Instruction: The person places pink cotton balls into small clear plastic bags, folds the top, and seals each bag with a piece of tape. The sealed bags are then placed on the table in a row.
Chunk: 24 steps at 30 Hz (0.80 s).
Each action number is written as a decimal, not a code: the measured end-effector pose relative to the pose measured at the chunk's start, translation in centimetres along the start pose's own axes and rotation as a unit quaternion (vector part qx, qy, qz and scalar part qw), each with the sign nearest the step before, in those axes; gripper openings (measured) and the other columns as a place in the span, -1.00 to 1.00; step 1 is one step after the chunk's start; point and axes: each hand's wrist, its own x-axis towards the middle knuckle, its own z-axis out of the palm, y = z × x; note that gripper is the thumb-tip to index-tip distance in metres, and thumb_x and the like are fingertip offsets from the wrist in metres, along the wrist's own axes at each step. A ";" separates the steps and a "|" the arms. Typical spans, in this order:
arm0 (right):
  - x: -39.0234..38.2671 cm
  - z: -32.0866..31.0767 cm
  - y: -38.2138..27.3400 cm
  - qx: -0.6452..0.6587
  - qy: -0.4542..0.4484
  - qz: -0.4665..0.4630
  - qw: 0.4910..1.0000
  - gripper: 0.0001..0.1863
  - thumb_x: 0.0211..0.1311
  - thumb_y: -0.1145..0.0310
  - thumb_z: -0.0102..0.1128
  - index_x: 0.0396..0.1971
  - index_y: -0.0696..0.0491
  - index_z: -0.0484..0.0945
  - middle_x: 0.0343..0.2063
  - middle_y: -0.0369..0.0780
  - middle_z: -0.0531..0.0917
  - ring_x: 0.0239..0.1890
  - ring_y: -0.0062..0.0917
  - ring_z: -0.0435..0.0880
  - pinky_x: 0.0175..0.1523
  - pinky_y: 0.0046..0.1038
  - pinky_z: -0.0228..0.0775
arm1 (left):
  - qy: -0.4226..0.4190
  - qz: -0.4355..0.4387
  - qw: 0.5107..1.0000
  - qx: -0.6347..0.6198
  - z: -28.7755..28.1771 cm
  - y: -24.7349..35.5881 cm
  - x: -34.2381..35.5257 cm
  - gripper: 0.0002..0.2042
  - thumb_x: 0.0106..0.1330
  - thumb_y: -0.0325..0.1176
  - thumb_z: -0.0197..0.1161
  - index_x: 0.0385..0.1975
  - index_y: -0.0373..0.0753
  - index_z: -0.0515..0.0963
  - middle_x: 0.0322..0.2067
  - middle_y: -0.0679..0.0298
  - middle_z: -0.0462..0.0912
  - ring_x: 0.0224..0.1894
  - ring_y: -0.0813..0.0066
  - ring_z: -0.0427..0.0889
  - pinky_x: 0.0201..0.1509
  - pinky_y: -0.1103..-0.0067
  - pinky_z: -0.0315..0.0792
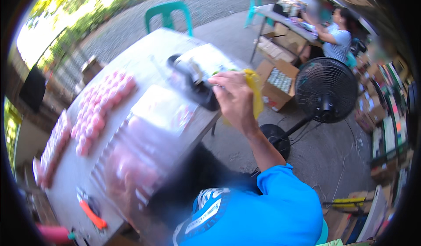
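Observation:
My right hand (234, 94) is stretched out over the table's right edge, its fingers loosely bent and apart, beside a black curved device (199, 90) that looks like a tape dispenser. Whether the fingertips touch it is too blurred to tell. A yellow plastic bag (254, 90) hangs just behind this hand. My left hand (127, 189) is smeared by motion at the table's near side, around a clear plastic sheet or bag (144, 147) with pink showing through. Its fingers cannot be made out. Flat clear plastic bags (160, 107) lie between the two hands.
Rows of small pink round containers (103, 101) stand on the grey table (144, 50), with a wrapped pack (55, 147) of them farther left. Orange-handled pliers (92, 211) lie near the front. A black fan (325, 90) stands to the right. Beyond, a person (337, 39) sits at another table.

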 end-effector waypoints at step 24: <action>3.6 -0.3 6.5 0.330 -0.206 0.349 0.853 -0.70 0.05 0.54 0.37 -0.16 0.13 0.58 -0.43 -0.28 0.70 -0.37 -0.67 0.64 -0.17 -0.62 0.44 | 0.000 0.022 1.000 0.001 1.8 -0.7 2.6 -0.54 0.30 -0.44 0.31 0.19 -0.31 0.37 0.10 0.16 0.47 0.12 0.40 0.50 0.22 0.49 0.40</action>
